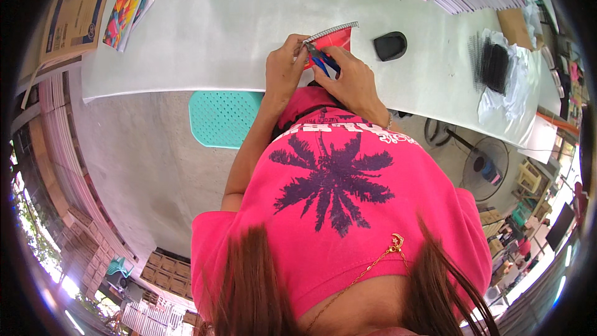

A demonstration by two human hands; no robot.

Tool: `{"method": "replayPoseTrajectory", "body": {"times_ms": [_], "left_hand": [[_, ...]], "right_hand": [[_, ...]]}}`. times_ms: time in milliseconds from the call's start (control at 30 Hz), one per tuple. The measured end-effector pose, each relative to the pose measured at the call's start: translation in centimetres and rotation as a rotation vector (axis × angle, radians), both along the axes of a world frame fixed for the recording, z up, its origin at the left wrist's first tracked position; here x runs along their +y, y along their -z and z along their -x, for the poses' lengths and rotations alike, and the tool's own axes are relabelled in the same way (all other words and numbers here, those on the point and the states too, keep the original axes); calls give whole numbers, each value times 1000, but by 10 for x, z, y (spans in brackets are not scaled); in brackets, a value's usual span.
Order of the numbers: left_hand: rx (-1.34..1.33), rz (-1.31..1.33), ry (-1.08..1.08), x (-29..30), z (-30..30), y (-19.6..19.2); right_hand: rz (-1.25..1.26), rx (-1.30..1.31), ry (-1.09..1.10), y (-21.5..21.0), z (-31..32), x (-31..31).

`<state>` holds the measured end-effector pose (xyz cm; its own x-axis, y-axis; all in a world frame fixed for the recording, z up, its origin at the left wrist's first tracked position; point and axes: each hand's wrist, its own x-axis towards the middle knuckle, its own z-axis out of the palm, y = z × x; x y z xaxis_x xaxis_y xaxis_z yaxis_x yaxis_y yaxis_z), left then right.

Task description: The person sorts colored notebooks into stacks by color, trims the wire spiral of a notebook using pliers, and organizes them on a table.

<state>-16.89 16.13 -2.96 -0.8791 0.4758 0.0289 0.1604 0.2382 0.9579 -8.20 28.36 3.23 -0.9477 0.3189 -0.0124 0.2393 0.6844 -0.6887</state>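
The red notebook [340, 38], its wire coil [336, 28] along the far edge, is left of the black dish [390, 47]. Left of the dish too, the left hand [286, 62] pinches the notebook near the coil's end, while the right hand [352, 78] grips blue-handled pliers [318, 61]. A slip could bend the wire or nip the left fingertips (they crowd the tool's nose). Right of the dish lie black coils [494, 67].

Before me, a white worktable [186, 37] stands over grey floor [137, 155]; turquoise stool [225, 119] at its edge; caged fan [480, 165], right; daylight [30, 208], left.
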Motion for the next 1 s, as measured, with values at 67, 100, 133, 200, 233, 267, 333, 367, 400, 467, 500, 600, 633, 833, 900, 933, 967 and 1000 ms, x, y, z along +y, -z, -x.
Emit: {"method": "replayPoseTrajectory", "body": {"times_ms": [67,100,133,200,233,267,333,367,400,467,500,600,633,833,900,933,967,1000], "left_hand": [[39,33,-8,-1,-1,3],[60,50,-8,0,-1,1],[52,102,8,-1,-1,-1],[37,204,40,-2,-2,-9],[43,218,40,-2,-3,-12],[48,232,41,-2,-4,-15],[65,252,38,-2,-5,-17],[75,258,35,-3,-5,-15],[85,262,28,-4,-5,-14],[46,147,14,-6,-6,-6],[26,91,8,-6,-6,-7],[-163,11,-71,-5,-1,-14],[-193,28,-92,-9,2,-13],[421,486,-183,-21,23,9],[575,486,-124,-6,34,12],[544,479,-68,3,38,15],[512,472,-12,14,40,17],[486,462,51,24,42,19]], "right_hand": [[61,13,2,0,-1,0],[236,-50,1,1,-1,2],[411,-113,1,3,-1,4],[799,-249,4,2,0,10],[1012,-321,8,-3,3,16],[1225,-394,12,-7,4,21],[1501,-465,30,-5,7,29],[1581,-488,35,-3,8,31],[1659,-512,37,-1,9,32],[1480,-554,-20,-2,8,37],[1392,-574,-47,-1,8,41],[1161,-481,-27,4,1,63],[1235,-479,71,9,-3,75],[1911,-129,294,3,-32,128],[1929,-76,309,9,-39,132],[1936,-55,314,12,-40,132],[1911,-90,320,14,-39,129],[1887,-112,328,15,-39,125]]}}
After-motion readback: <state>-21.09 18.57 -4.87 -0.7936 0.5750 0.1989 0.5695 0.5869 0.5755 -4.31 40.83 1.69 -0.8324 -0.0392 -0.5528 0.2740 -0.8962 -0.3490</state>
